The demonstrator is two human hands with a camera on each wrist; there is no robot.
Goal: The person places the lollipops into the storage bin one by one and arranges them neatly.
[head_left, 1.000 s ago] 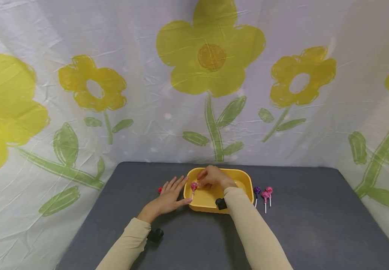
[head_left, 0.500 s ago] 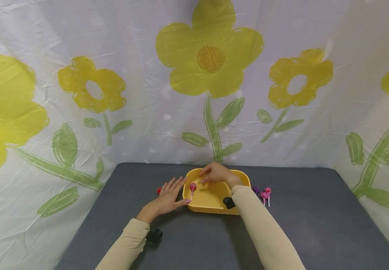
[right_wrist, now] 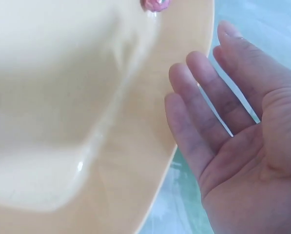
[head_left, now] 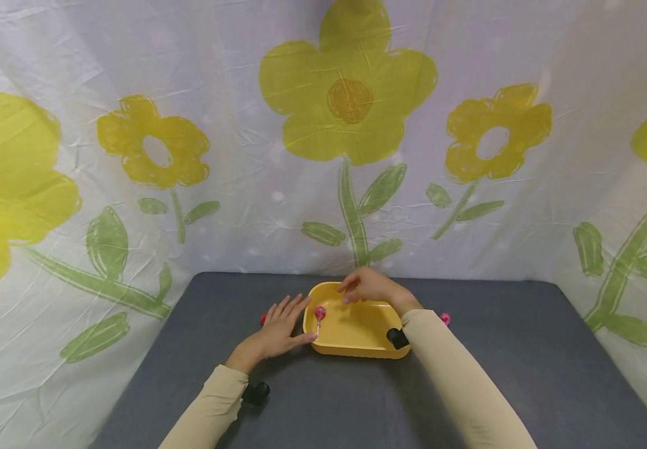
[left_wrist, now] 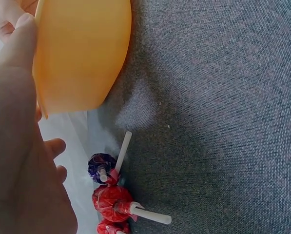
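Observation:
A yellow plastic basket (head_left: 357, 321) stands on the dark table. My left hand (head_left: 280, 327) rests at its left rim with the fingers spread and straight. Inside, a pink lollipop (head_left: 320, 313) leans near the left end, its white stick toward me. My right hand (head_left: 374, 285) hovers over the basket's back rim. Its fingers (right_wrist: 203, 73) are loosely bent with nothing between them, as the right wrist view shows. Left of the basket, below my left hand, lie a purple lollipop (left_wrist: 102, 167) and a red lollipop (left_wrist: 111, 202), with another red one at the frame's edge.
Right of the basket, a pink lollipop (head_left: 445, 318) shows just past my right sleeve (head_left: 458, 374), which covers the area beside it. A flower-printed curtain (head_left: 244, 206) hangs behind the table's back edge. Each wrist wears a small black camera (head_left: 257, 393).
My right hand has moved away from the pink lollipop in the basket, going right and slightly back. Its forearm now hides most lollipops on the right. The left hand stays at the rim.

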